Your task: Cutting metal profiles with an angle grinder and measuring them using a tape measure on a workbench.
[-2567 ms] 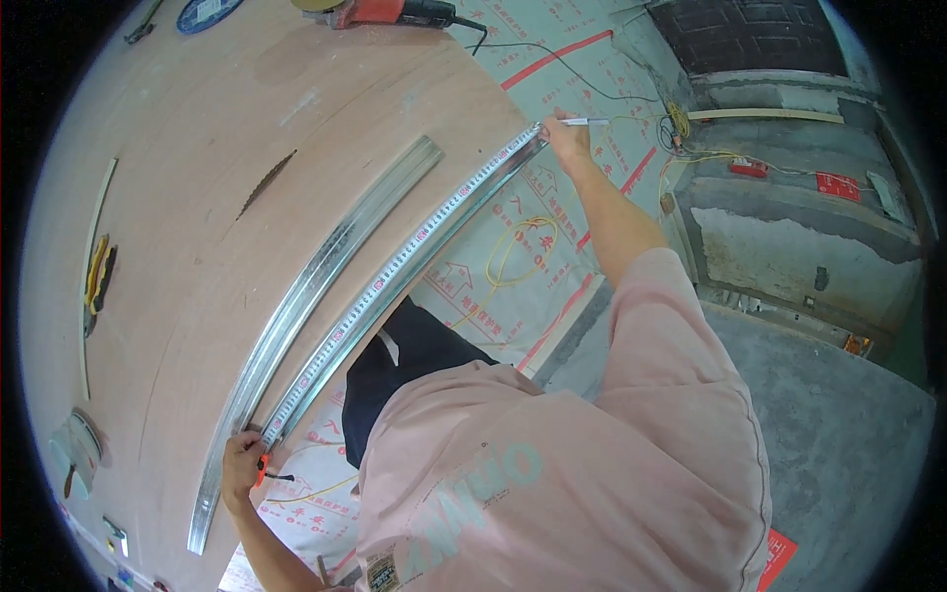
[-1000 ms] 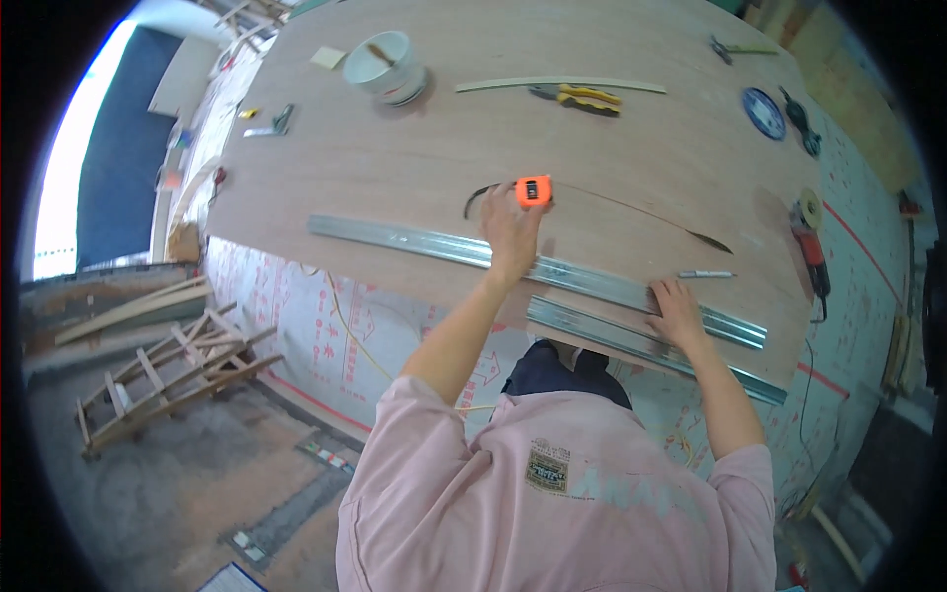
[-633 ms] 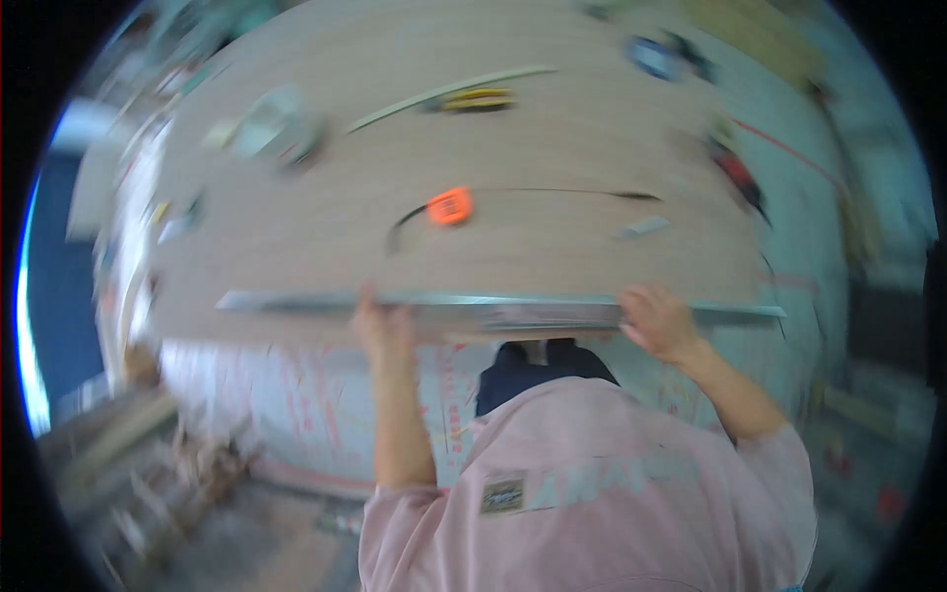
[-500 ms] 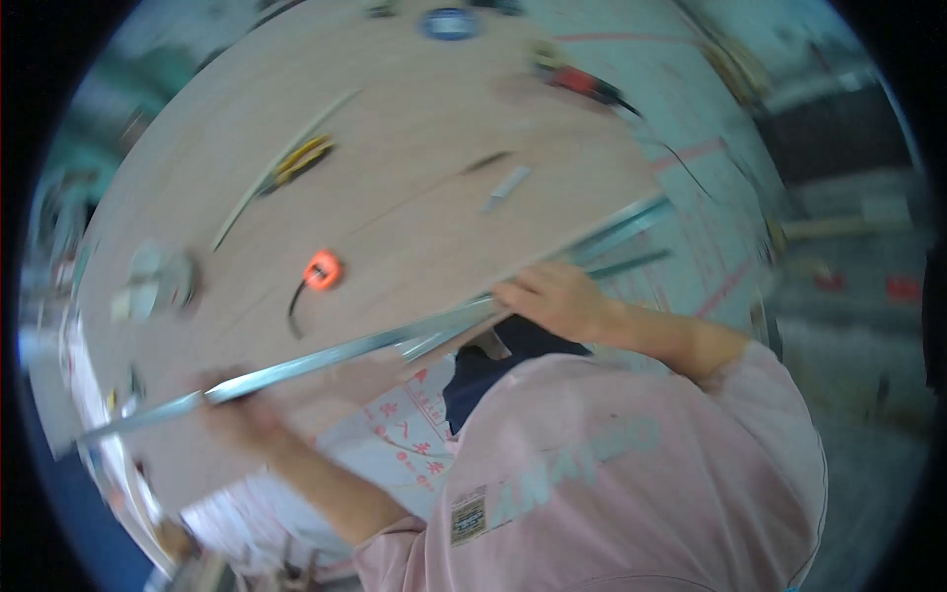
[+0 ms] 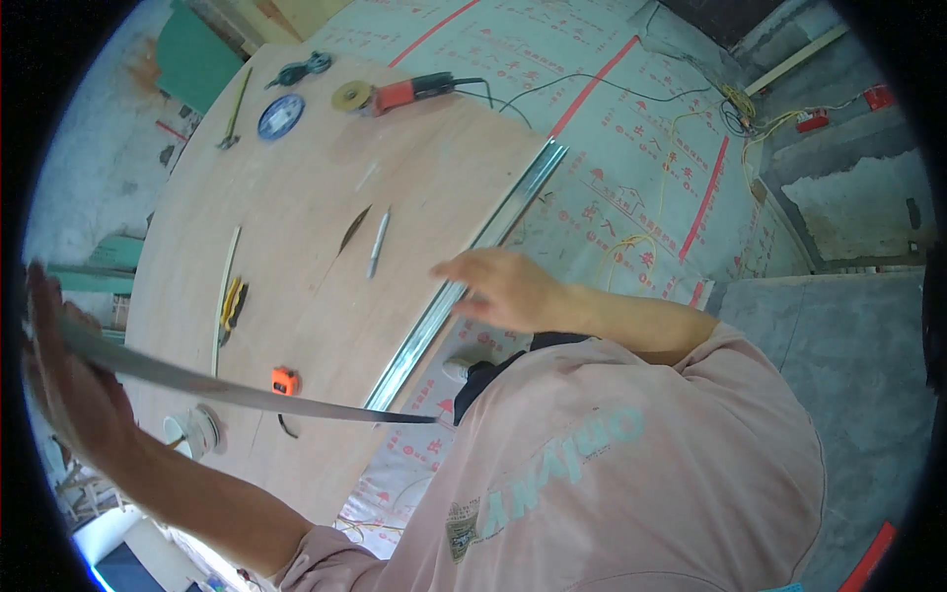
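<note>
My left hand [image 5: 77, 380] is raised at the far left, closed around one end of a long thin metal strip [image 5: 247, 397]. The strip slants across the table's near part, and its other end comes close to my shirt. Along the right edge of the table lies a shiny metal channel [image 5: 414, 340]. Over its middle hovers my right hand [image 5: 508, 289], fingers apart and holding nothing; whether the fingertips touch the channel I cannot tell. Near the strip sits an orange tape measure [image 5: 285, 381] on the wooden tabletop [image 5: 296, 316].
An angle grinder [image 5: 400, 94], a blue round disc [image 5: 281, 117] and a hammer [image 5: 233, 113] lie at the far end. Yellow-black pliers [image 5: 233, 304], a thin wooden strip [image 5: 219, 350], a white pen-like tool [image 5: 379, 242] and a white tub [image 5: 192, 432] are also there. Cables [image 5: 631, 91] cross the covered floor.
My left hand has lifted up and left with the metal strip, which no longer lies across the table edge under both hands. My right hand has loosened, and the view has turned.
</note>
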The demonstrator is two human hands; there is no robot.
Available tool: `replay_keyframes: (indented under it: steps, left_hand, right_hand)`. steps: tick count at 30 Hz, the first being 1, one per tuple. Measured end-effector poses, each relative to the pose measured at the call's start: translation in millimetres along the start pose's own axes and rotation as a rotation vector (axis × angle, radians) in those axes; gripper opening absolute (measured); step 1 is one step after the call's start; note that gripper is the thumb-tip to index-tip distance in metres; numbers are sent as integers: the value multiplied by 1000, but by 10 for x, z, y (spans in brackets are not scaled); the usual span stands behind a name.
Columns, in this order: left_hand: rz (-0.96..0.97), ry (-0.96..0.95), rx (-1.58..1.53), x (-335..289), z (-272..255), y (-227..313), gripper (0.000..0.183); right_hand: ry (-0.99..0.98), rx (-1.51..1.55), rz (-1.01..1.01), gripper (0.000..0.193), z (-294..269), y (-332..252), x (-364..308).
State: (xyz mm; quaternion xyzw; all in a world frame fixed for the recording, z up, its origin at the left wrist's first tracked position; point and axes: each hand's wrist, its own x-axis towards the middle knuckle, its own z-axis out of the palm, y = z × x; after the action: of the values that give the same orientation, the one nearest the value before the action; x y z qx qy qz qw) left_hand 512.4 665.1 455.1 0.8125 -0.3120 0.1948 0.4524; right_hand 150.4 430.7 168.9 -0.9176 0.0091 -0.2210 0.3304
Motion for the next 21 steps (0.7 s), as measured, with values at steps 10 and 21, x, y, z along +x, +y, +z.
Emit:
replay_keyframes:
  steps: [10, 21]
  left_hand:
    - [-76, -890, 83, -2309, 2963, 775, 60]
    - [-72, -1160, 308, -3780, 3059, -240, 56]
  right_hand:
    - [253, -247, 196, 59, -1139, 1480, -803]
    - [-324, -230, 53, 66, -363, 2637, -749]
